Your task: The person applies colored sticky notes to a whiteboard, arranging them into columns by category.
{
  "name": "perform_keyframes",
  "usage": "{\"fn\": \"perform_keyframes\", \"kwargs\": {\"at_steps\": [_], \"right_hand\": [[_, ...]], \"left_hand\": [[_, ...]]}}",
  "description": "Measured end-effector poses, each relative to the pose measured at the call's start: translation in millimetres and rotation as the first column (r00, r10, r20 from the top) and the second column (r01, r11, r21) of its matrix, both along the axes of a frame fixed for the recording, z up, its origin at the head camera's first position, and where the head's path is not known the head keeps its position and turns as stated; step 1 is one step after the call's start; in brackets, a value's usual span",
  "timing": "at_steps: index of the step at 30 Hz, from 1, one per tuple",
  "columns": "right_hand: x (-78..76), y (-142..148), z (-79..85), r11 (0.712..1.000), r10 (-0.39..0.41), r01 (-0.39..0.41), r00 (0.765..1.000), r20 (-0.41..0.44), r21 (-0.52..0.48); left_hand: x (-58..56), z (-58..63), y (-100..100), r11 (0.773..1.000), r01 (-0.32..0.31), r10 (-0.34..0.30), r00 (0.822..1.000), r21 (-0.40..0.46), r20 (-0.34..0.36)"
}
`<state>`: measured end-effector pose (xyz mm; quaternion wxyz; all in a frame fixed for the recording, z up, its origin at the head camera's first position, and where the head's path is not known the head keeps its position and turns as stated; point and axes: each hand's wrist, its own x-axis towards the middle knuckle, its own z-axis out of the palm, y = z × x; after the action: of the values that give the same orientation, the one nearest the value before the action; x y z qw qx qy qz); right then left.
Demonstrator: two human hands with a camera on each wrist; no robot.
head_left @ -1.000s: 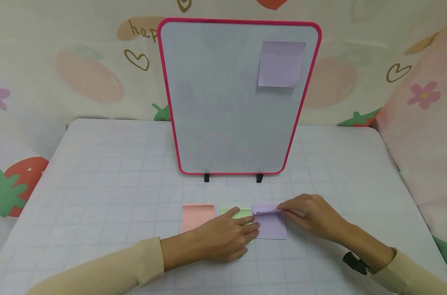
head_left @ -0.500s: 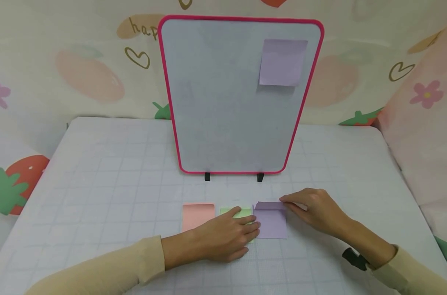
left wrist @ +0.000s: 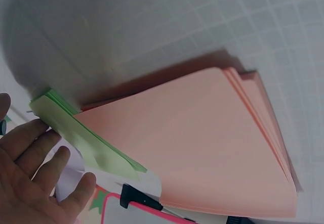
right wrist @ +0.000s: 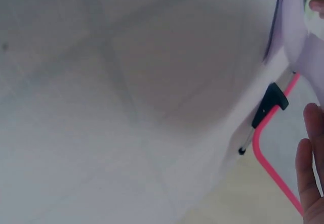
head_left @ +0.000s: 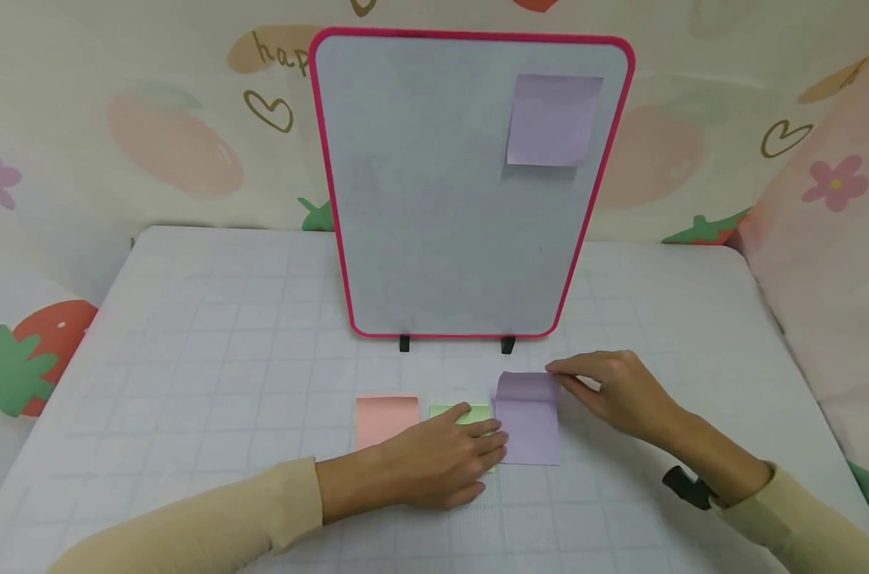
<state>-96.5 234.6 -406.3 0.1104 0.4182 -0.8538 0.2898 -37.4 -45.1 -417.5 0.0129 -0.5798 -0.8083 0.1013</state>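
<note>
R hand (head_left: 621, 392) pinching lilac sheet (head_left: 526, 386), now raised higher: prob. part-peeled off pad (head_left: 531, 434). L hand (head_left: 445, 461): fingers spread.

Soft, even light in head view; wrist views dimmer.

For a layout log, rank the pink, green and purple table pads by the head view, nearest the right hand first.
1. Purple pad: right hand pinches its top sheet.
2. Green pad: middle, partly under the left hand.
3. Pink pad: leftmost.
</note>
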Motion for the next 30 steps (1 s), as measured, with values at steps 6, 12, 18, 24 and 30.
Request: {"fn": "perform_keyframes", "kwargs": {"at_steps": [6, 12, 18, 24, 30], "right_hand": [[-5.9, -3, 7.2, 1.0, 0.013, -0.013, 1.0, -0.004, 0.003], [-13.8, -9, 16.3, 0.999, 0.02, -0.022, 0.997, -0.079, -0.023], [-23.3, -16, 23.4, 1.0, 0.021, -0.021, 0.975, -0.219, 0.0], [-30.0, -17, 25.7, 1.0, 0.021, -0.014, 0.917, -0.399, 0.021], [-40.3, -21, 31.6, 0.998, -0.022, -0.015, 0.826, -0.563, -0.061]], "left_hand": [[-0.5, -0.4, 2, 1.0, 0.001, -0.001, 1.0, -0.012, 0.014], [-0.6, 0.2, 2, 1.0, -0.004, 0.005, 1.0, -0.027, 0.024], [-0.7, 1.2, 1, 1.0, -0.004, 0.004, 1.0, -0.019, 0.019], [-0.5, 1.0, 2, 1.0, -0.004, 0.004, 1.0, -0.014, 0.015], [-0.7, 1.9, 2, 1.0, -0.004, 0.004, 1.0, -0.018, 0.019]]}}
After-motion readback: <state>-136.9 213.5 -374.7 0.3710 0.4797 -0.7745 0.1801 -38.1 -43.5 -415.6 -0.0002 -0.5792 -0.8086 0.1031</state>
